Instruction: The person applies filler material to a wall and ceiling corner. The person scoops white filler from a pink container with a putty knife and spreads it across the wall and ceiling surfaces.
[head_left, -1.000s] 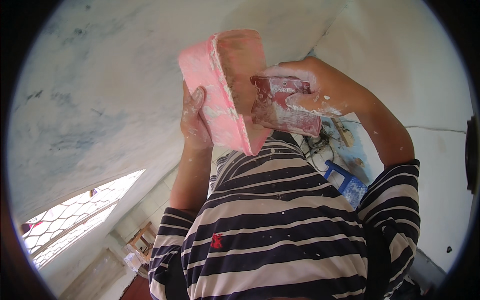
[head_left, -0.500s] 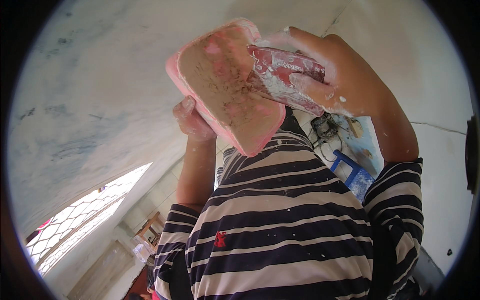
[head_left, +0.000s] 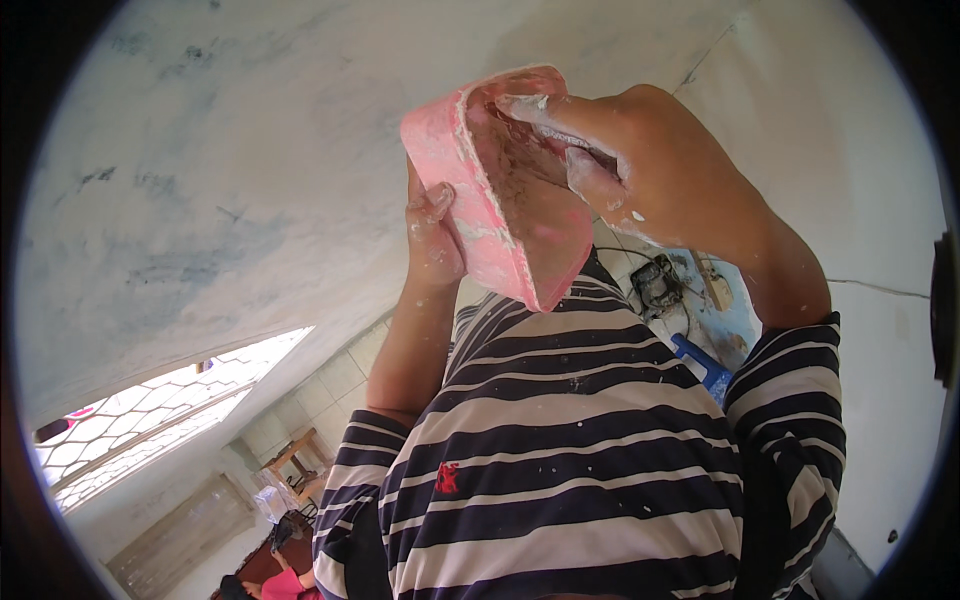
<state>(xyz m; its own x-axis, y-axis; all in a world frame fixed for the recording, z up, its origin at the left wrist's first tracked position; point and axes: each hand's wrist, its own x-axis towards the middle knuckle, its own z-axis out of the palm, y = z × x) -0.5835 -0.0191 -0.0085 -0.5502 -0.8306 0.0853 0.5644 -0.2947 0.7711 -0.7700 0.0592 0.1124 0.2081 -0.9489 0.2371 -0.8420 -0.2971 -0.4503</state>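
Turned rightward since the earlier frame, the tub (head_left: 475, 212) lies left of the right grip (head_left: 650, 165), long axis far to near, its mouth facing the scraper (head_left: 602, 157) that grip clutches, its outer wall clasped by the left grip (head_left: 436, 245).

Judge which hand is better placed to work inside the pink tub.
Probably the right hand: it grips a mostly hidden maroon scraper at the open side of the pink tub. The left hand supports the outer wall.
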